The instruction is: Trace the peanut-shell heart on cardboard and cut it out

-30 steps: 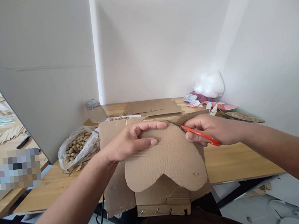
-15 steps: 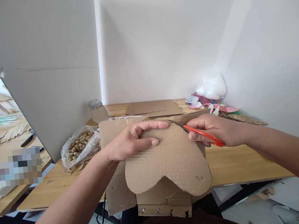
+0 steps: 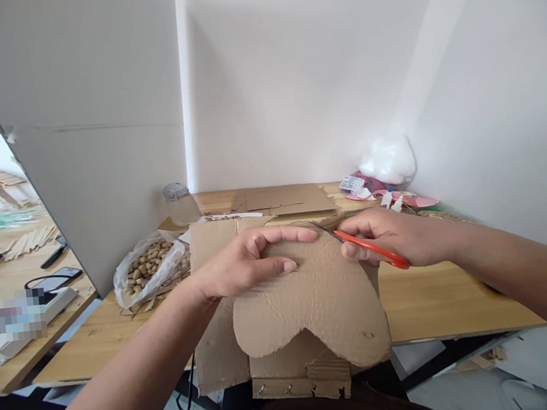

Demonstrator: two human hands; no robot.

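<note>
A brown cardboard piece with a heart-like outline (image 3: pixel 311 298) lies over a larger cardboard sheet (image 3: pixel 221 339), its notch facing me. My left hand (image 3: pixel 254 258) holds the cut-out near its far left edge, thumb and index finger along the top face, the other fingers hidden. On the other side my right hand (image 3: pixel 388 239) grips orange-handled scissors (image 3: pixel 374 248). Their blades point left at the cut-out's far edge, close to my left index fingertip. Whether the blades are parted is hard to see.
A plastic bag of peanuts (image 3: pixel 151 265) and a clear jar (image 3: pixel 180 204) stand at left. Flat cardboard (image 3: pixel 287 199) lies at the back. Small glue bottles (image 3: pixel 392 200) and a white bag (image 3: pixel 388 158) are at back right. A partition (image 3: pixel 104 150) rises on the left.
The view has shifted slightly, so most things sit a little to the right. Both hands keep their holds; the scissors' blades show a bit more along the far edge.
</note>
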